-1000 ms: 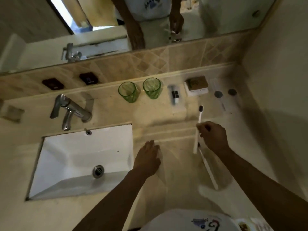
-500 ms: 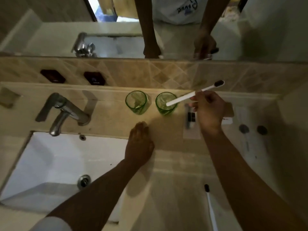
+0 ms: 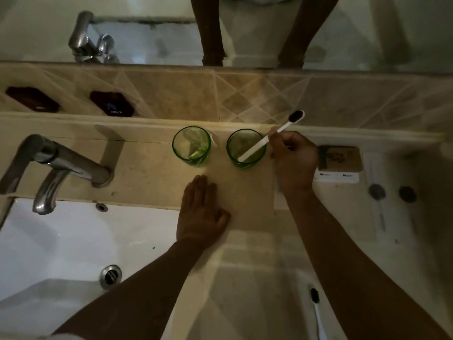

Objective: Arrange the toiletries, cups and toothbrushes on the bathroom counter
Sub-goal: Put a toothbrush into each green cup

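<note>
Two green glass cups stand side by side at the back of the beige counter (image 3: 147,173): the left cup (image 3: 191,146) holds nothing, and the right cup (image 3: 245,148) has the handle end of a white toothbrush (image 3: 269,136) inside it. My right hand (image 3: 293,160) is shut on that toothbrush, whose dark bristle head points up and to the right. My left hand (image 3: 202,212) lies flat on the counter in front of the cups, fingers together. A second white toothbrush (image 3: 316,307) lies near the counter's front edge.
A white sink (image 3: 73,253) with a chrome tap (image 3: 56,165) fills the left side. To the right of my right hand sit a brown-topped box (image 3: 339,159) and two dark round caps (image 3: 392,192). A mirror and a tiled ledge run along the back.
My right hand lifted the toothbrush from the counter, carried it back to the cups and lowered its handle end into the right cup. My left hand slid forward, staying flat.
</note>
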A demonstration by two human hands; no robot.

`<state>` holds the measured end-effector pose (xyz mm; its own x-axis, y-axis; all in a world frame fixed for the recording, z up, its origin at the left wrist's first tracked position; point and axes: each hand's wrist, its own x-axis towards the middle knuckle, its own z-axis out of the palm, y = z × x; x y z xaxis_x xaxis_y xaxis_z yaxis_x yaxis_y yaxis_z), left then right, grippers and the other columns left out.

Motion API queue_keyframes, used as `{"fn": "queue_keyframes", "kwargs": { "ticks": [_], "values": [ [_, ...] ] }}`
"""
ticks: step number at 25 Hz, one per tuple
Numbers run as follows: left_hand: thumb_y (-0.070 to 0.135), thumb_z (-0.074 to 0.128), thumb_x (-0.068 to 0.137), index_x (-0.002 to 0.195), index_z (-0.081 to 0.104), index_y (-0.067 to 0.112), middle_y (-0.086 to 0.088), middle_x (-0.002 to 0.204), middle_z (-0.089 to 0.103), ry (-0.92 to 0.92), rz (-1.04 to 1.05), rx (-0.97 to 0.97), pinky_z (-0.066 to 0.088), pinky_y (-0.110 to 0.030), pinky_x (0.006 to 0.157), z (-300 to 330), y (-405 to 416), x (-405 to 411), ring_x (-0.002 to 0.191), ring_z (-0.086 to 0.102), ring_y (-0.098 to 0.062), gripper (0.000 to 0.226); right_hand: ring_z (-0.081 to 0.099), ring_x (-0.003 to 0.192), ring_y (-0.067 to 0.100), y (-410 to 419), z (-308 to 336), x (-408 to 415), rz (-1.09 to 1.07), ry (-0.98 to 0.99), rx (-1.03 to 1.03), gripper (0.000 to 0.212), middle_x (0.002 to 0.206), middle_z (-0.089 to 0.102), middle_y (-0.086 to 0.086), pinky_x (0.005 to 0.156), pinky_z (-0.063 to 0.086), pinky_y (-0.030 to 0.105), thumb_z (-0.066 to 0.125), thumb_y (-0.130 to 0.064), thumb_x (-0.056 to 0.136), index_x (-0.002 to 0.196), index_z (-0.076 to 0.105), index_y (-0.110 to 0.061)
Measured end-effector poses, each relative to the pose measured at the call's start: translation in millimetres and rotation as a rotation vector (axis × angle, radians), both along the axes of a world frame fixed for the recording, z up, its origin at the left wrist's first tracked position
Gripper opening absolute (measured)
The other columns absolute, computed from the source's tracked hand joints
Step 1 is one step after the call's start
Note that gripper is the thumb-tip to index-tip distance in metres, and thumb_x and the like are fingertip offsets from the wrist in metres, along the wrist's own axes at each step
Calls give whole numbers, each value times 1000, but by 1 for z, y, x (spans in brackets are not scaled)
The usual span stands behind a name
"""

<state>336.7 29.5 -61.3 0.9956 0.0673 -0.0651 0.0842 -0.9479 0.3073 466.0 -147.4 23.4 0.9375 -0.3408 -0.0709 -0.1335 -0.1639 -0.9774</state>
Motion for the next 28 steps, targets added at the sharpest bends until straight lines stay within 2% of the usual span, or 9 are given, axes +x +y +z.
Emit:
{"fn": "queue_keyframes", "kwargs": {
  "ticks": [5, 10, 13, 17, 23, 28],
  "values": [
    [53, 46, 82, 148, 40, 9, -18, 162, 28, -33, 10, 1, 12, -44, 122, -1, -1, 0, 148, 9, -24, 80, 59, 57, 9, 5, -11, -1, -6, -5, -52, 24, 58, 65, -4, 66, 48, 29, 74, -35, 85, 67, 71, -19],
    [55, 47, 84, 151, 37, 11, -16, 163, 24, -25, 18, -5, 11, -45, 123, -4, 0, -1, 150, 9, -25, 81, 61, 61, 9, 11, -19, 2, -7, 21, -23, 23, 61, 66, -7, 69, 50, 30, 73, -39, 84, 66, 68, -26],
    [57, 45, 85, 153, 32, 13, -12, 165, 20, -1, 28, -19, 13, -44, 124, -5, 0, -2, 152, 8, -26, 82, 62, 61, 6, 10, -19, 4, -18, 36, -45, 19, 63, 67, -7, 66, 48, 17, 74, -36, 85, 73, 71, -21],
    [58, 43, 84, 153, 33, 13, -13, 165, 22, 8, 31, -10, 14, -45, 124, -4, -1, 0, 153, 11, -30, 82, 60, 63, 1, 11, -19, 7, -1, 89, -119, 10, 67, 66, -11, 65, 43, 10, 77, -30, 82, 78, 72, -23],
    [57, 43, 84, 152, 33, 14, -13, 165, 21, 14, 36, -22, 13, -44, 125, -3, -1, -1, 152, 8, -25, 81, 60, 64, 1, 10, -20, 10, 11, 92, -138, 14, 65, 65, -14, 69, 47, 19, 80, -31, 77, 73, 68, -28],
    [55, 43, 84, 151, 37, 11, -15, 163, 25, 1, 30, 1, 14, -44, 124, -2, -2, 0, 152, 12, -28, 79, 65, 71, -1, 0, -20, -5, 64, 71, -153, 17, 75, 70, -14, 71, 47, 14, 81, -34, 77, 88, 75, -22]
  ]
}}
